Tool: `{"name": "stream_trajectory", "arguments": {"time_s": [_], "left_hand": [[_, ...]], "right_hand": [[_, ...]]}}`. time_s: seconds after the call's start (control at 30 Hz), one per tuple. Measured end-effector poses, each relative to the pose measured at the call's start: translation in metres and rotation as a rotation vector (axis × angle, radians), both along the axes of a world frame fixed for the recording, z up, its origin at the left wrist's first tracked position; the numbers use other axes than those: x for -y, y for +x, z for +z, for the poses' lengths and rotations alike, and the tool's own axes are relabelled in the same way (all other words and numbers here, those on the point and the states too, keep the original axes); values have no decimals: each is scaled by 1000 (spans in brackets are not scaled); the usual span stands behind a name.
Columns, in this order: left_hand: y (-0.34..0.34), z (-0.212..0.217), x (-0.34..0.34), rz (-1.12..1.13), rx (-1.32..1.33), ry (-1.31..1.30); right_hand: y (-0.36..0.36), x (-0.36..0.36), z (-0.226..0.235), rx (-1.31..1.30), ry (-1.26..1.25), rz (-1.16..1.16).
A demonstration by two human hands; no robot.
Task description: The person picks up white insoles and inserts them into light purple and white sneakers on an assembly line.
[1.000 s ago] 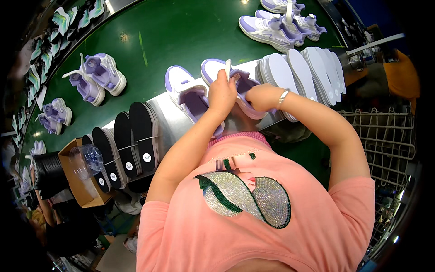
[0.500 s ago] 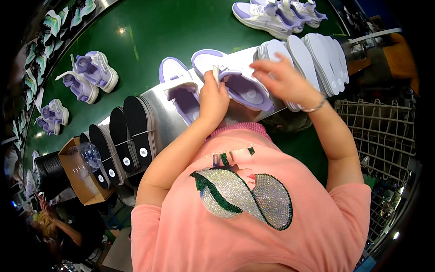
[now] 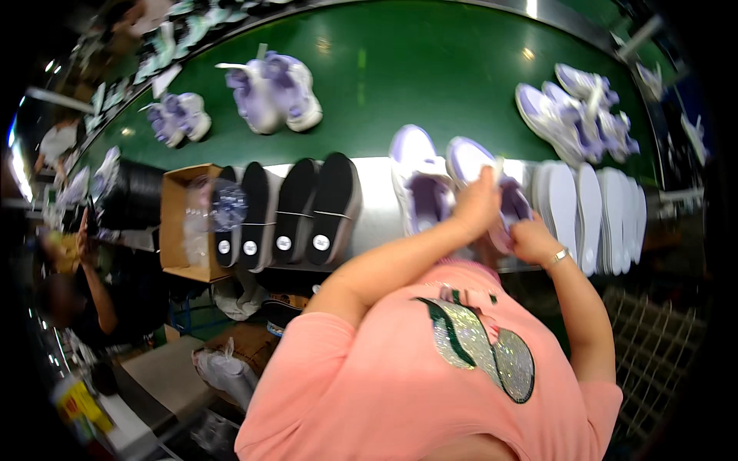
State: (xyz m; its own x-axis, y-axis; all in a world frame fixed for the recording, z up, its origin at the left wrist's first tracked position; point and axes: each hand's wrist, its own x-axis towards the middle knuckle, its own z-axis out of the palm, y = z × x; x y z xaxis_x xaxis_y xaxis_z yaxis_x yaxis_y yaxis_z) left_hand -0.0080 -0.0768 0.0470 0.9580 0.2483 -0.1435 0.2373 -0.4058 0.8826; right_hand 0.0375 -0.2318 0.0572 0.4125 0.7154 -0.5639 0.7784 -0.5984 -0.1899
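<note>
A white and lavender sneaker (image 3: 468,160) is held by both my hands at the edge of a metal shelf. My left hand (image 3: 477,206) is closed around its raised tongue. At the heel, my right hand (image 3: 534,240) is closed on the collar, with its fingertips partly hidden by the shoe opening. The matching sneaker (image 3: 413,147) stands just to the left with its mouth toward me, untouched. Right of my hands, stacks of white insoles (image 3: 555,201) lie on the shelf.
Bundled black insoles (image 3: 332,201) and a cardboard box (image 3: 178,253) with clear plastic stand left. On the green belt (image 3: 415,61) sit more sneakers (image 3: 296,92), with others (image 3: 550,115) at right. A wire basket (image 3: 653,353) is lower right; a co-worker's arm (image 3: 100,284) shows far left.
My view has turned left, so the scene sits farther right. My right hand has come down from the air near the white insoles onto the sneaker's heel; the left keeps the tongue.
</note>
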Motion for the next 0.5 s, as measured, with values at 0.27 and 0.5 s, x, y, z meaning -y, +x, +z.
{"name": "stream_trajectory", "arguments": {"time_s": [0.27, 0.5], "left_hand": [[-69, 29, -50, 152, 765, 432], [-115, -51, -67, 329, 64, 46]], "right_hand": [[-25, -18, 1, 4, 280, -188], [-30, -56, -10, -34, 262, -349]]}}
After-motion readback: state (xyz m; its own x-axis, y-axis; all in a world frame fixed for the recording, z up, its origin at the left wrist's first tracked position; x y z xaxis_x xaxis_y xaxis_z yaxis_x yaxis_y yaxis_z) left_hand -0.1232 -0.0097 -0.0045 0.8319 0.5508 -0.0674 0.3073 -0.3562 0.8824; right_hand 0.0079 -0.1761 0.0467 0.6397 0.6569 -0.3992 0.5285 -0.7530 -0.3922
